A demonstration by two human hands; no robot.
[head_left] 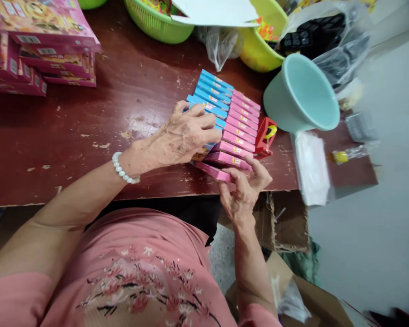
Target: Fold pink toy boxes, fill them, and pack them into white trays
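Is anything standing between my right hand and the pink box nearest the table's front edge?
Nothing visible. The fingers of the right hand touch the right end of that pink box. The red tape dispenser stands beyond, to the right of the pink row.

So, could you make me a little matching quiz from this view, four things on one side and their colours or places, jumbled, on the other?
1. Tape dispenser
2. Bucket
3. Left hand
4. Right hand

A. Pale blue-green
B. Touching the end of the pink box nearest the person's body
C. Over the blue boxes, with a beaded bracelet at its wrist
D. Red, beside the row of pink boxes

Pairs: 1-D, 2-A, 3-C, 4-B
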